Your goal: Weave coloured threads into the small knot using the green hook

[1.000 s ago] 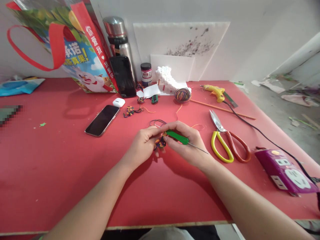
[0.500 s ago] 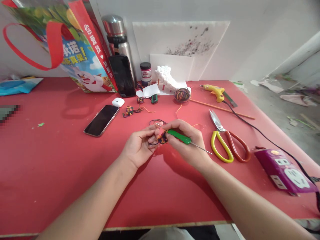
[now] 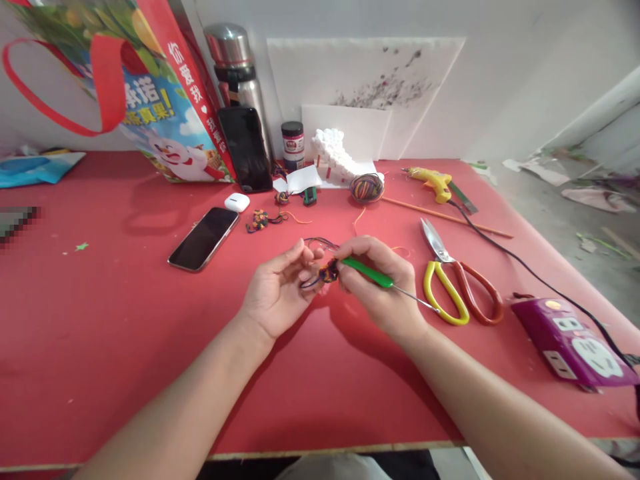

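A small multicoloured crochet piece (image 3: 329, 271) is between my two hands, above the red table. My left hand (image 3: 285, 287) has its thumb raised and its other fingers curled against the piece, with dark yarn ends beside them. In my right hand (image 3: 383, 283), a crochet hook (image 3: 369, 272) is gripped by its green handle. The hook's metal shaft slants out toward the scissors; its other end is hidden by the fingers and the piece. My right fingertips touch the piece. Behind them, a ball of multicoloured yarn (image 3: 367, 189) lies with an orange strand running forward.
Scissors (image 3: 443, 267) and a purple power socket (image 3: 570, 340) lie to the right, with a yellow glue gun (image 3: 433, 183) and its cord behind. A phone (image 3: 204, 239), an earphone case (image 3: 237, 203) and a small crocheted piece (image 3: 259, 221) lie left. A bag (image 3: 170, 113) and flask (image 3: 240, 80) stand behind.
My left thumb has lifted away from the hook's tip. My right hand has shifted slightly right with the hook, whose thin end near the fingers no longer shows.
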Demonstrator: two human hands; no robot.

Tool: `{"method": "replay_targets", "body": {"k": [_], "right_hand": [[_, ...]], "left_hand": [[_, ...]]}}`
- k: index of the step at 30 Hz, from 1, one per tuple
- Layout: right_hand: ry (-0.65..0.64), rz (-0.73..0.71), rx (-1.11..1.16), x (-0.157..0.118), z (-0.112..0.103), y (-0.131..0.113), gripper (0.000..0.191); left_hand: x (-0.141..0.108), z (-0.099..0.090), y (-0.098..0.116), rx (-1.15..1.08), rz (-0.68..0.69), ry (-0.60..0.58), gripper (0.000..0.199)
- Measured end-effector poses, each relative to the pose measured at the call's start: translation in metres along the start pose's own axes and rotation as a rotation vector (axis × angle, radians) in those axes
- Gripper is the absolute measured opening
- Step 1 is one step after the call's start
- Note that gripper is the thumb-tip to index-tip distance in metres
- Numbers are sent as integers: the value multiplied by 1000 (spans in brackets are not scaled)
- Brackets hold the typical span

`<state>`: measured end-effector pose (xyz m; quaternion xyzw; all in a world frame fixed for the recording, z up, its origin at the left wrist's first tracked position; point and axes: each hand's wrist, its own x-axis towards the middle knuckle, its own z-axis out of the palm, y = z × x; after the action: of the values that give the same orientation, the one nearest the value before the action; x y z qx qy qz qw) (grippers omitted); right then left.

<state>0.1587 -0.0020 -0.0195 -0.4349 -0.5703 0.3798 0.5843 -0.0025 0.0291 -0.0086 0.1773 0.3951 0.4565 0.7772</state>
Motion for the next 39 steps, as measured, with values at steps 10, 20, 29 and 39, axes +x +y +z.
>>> {"method": "replay_targets", "body": {"k": [10,20,29,39], "right_hand": [[61,-56,48,1,-2,-5,16],[107,-21,20,4,-1,4,14],[140,18,68,2,2,7,10],[150,59,166,3,2,1,15]], "left_hand": [[-4,-10,2,1104,881,-232,36],[5,-12,-13,520,463,-168,27],[-6,-4,-7,940,625,-263,23],[-5,-11,-7,1389,891,-371,26]]}}
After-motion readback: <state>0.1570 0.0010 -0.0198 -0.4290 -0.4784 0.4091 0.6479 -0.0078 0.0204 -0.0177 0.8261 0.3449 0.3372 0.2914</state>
